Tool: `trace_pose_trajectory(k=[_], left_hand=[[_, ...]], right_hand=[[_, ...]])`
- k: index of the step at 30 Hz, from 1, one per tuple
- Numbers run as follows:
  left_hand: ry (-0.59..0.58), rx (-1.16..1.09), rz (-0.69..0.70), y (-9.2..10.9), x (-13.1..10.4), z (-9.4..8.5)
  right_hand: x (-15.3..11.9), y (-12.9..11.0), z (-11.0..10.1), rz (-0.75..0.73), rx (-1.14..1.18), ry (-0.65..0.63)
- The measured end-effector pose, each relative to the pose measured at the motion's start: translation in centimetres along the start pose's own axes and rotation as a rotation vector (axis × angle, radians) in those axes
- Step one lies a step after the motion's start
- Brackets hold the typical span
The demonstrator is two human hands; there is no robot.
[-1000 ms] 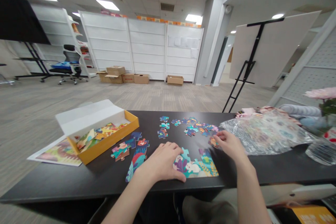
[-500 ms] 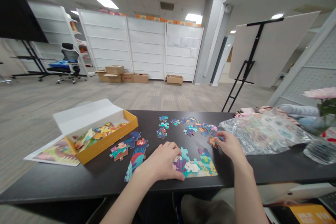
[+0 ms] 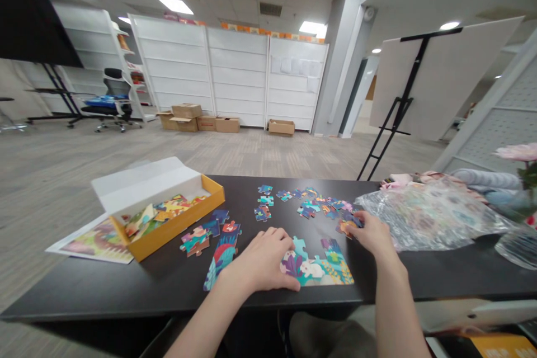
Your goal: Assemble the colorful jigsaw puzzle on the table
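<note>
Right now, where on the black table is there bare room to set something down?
Bare black tabletop shows at front left, between the open yellow cardboard box and near edge, and at front right, between the crumpled clear plastic and near edge. Crowded: beside the right hand, where loose colourful jigsaw pieces cluster.

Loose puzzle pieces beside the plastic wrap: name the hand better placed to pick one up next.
The right hand, most likely: its fingers are at an orange piece among those loose pieces. The left hand lies over the joined puzzle, farther from them.
</note>
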State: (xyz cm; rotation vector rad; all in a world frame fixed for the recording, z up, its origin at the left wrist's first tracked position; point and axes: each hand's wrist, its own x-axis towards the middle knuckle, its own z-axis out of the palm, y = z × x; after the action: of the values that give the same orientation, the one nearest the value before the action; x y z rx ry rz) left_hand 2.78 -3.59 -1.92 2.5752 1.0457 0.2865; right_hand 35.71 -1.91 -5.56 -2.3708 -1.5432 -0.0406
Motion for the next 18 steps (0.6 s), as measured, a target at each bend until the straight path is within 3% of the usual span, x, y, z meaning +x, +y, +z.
trace_pose_trajectory(k=[18], left_hand=[[-0.007,-0.007,-0.005,0.10,-0.16,-0.01]], right_hand=[[0.51,0.96,0.49,0.023,0.131,0.045]])
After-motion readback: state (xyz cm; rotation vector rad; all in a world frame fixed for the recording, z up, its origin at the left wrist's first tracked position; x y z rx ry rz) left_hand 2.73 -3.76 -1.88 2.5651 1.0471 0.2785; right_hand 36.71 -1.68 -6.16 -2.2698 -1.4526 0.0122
